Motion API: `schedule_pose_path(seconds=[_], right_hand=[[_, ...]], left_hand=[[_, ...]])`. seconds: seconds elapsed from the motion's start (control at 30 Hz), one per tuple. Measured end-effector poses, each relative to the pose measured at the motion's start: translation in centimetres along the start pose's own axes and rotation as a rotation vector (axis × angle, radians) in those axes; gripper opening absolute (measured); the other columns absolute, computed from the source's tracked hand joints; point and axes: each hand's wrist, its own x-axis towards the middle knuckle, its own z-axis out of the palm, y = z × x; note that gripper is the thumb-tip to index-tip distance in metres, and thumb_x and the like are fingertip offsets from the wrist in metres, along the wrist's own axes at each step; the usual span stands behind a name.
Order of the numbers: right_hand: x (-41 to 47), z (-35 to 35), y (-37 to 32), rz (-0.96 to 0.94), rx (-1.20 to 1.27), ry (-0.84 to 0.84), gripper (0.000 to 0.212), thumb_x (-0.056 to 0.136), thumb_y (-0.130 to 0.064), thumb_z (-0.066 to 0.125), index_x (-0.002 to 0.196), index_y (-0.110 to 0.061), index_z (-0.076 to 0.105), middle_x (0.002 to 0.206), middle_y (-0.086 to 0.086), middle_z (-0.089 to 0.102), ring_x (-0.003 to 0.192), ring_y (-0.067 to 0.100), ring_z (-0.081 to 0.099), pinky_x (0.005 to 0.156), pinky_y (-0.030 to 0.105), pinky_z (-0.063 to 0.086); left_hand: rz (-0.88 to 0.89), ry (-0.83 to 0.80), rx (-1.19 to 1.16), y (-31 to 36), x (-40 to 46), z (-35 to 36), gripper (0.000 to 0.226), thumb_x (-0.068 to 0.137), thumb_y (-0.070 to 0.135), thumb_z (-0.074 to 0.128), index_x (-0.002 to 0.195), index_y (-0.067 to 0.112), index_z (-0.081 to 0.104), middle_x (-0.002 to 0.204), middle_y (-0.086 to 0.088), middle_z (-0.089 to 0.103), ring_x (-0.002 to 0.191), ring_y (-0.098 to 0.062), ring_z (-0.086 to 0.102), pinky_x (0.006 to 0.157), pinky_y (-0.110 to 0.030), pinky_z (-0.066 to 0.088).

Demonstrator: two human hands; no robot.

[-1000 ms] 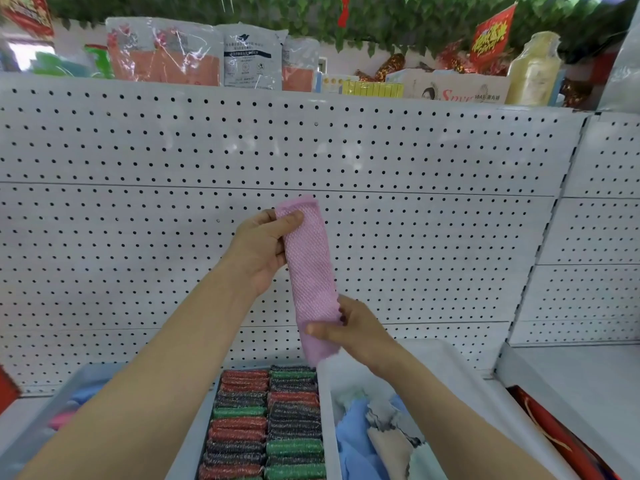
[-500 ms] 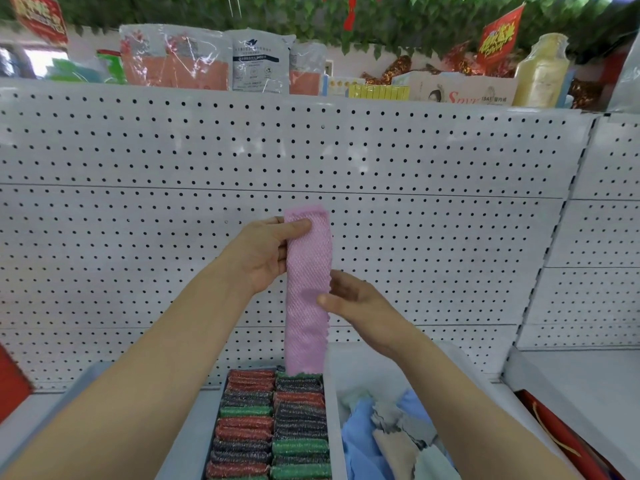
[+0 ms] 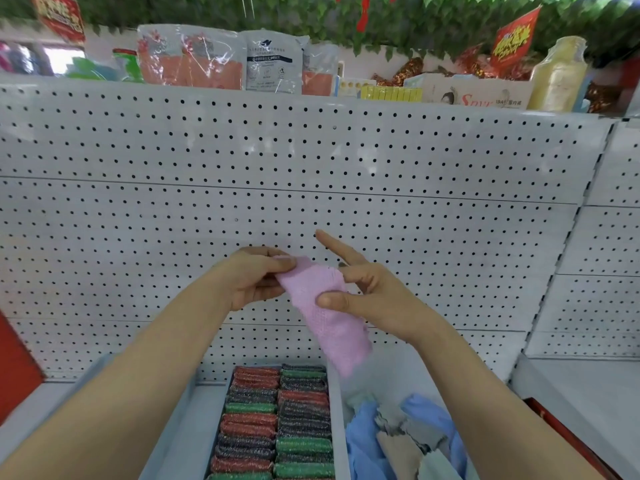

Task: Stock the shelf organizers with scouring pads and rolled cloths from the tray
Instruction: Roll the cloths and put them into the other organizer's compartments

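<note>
Both hands up in front of the pegboard (image 3: 311, 161), working a pink cloth (image 3: 322, 306) in mid-air above the organizers. My left hand (image 3: 254, 278) pinches the cloth's upper end between thumb and curled fingers. My right hand (image 3: 370, 296) has its thumb pressed on the cloth's middle, index finger sticking straight out, other fingers half-curled behind; I'd call that a loose pinch, not a full grip. The cloth hangs slanted down to the right, lower end free over the divider between the two bins. It's folded long, not rolled yet, by the look of it. Handling guess: very light, limp, textured weave so not slippery, no stiffness at all, so it'll unroll the moment I let go unless it's wedged. Best hold is at the end for starting the roll, then around the roll's middle to set it down. Left bin (image 3: 214, 427): pads (image 3: 277, 424) packed on edge in two tight rows, red, green, dark, looks full. Right bin (image 3: 381, 368): loose blue and grey cloths (image 3: 398, 441) heaped at the near end, far end open. The roll probably goes there, against the back wall so it stays shut.
</note>
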Motion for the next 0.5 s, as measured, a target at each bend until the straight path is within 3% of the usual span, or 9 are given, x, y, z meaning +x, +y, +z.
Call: schedule_pose_path(seconds=[0.07, 0.13, 0.2, 0.27, 0.37, 0.43, 0.5], right_hand=[[0.1, -0.1, -0.7, 0.003, 0.114, 0.002, 0.024, 0.084, -0.015, 0.074, 0.108, -0.01, 0.075, 0.146, -0.013, 0.05, 0.134, 0.008, 0.048, 0.102, 0.038, 0.046], [0.6, 0.0, -1.1, 0.015, 0.186, 0.069, 0.024, 0.084, -0.015, 0.074, 0.107, -0.009, 0.074, 0.126, 0.001, 0.068, 0.111, 0.025, 0.066, 0.086, 0.045, 0.055], [1.2, 0.2, -1.1, 0.022, 0.216, 0.196, 0.019, 0.085, -0.016, 0.075, 0.099, -0.005, 0.074, 0.103, 0.013, 0.073, 0.088, 0.034, 0.067, 0.075, 0.052, 0.05], [1.7, 0.1, -1.1, 0.054, 0.266, 0.314, 0.012, 0.085, -0.015, 0.075, 0.091, -0.004, 0.075, 0.09, 0.014, 0.073, 0.079, 0.029, 0.065, 0.068, 0.047, 0.047], [2.2, -0.1, -1.0, 0.114, 0.33, 0.408, 0.015, 0.083, -0.015, 0.076, 0.093, -0.004, 0.076, 0.093, 0.016, 0.074, 0.082, 0.027, 0.068, 0.071, 0.04, 0.055], [2.2, 0.0, -0.9, 0.151, 0.355, 0.432, 0.019, 0.082, -0.016, 0.077, 0.096, -0.003, 0.076, 0.097, 0.018, 0.074, 0.084, 0.026, 0.068, 0.077, 0.042, 0.057], [2.3, 0.2, -0.8, 0.183, 0.395, 0.444, 0.022, 0.082, -0.014, 0.077, 0.099, 0.0, 0.075, 0.099, 0.02, 0.073, 0.085, 0.028, 0.068, 0.08, 0.044, 0.058]], left_hand=[[-0.056, -0.095, -0.003, -0.4, -0.4, 0.6, 0.014, 0.092, 0.007, 0.063, 0.103, 0.012, 0.069, 0.079, -0.007, 0.067, 0.057, -0.013, 0.062, 0.05, -0.021, 0.055], [-0.121, -0.184, -0.071, -0.7, -0.9, 1.1, 0.018, 0.096, 0.001, 0.053, 0.095, 0.011, 0.067, 0.071, -0.007, 0.061, 0.048, -0.011, 0.055, 0.042, -0.018, 0.05], [-0.16, -0.275, -0.119, -1.0, -1.5, 1.6, 0.016, 0.096, 0.002, 0.05, 0.087, 0.01, 0.062, 0.067, -0.006, 0.057, 0.045, -0.01, 0.052, 0.04, -0.017, 0.049], [-0.141, -0.325, -0.075, -1.2, -1.8, 1.9, 0.011, 0.093, 0.02, 0.06, 0.095, 0.011, 0.065, 0.073, -0.007, 0.062, 0.056, -0.013, 0.059, 0.049, -0.021, 0.055], [0.027, -0.3, -0.018, -1.5, -1.8, 2.1, 0.054, 0.079, 0.059, 0.061, 0.111, 0.015, 0.068, 0.1, -0.006, 0.071, 0.094, -0.022, 0.068, 0.085, -0.038, 0.058], [0.176, -0.321, -0.061, -1.5, -2.3, 2.7, 0.059, 0.078, 0.06, 0.059, 0.115, 0.015, 0.067, 0.111, -0.003, 0.071, 0.106, -0.02, 0.067, 0.094, -0.041, 0.054], [0.284, -0.286, -0.042, -1.6, -2.8, 3.4, 0.053, 0.08, 0.047, 0.064, 0.118, 0.009, 0.064, 0.112, -0.005, 0.073, 0.106, -0.02, 0.069, 0.09, -0.035, 0.056]])
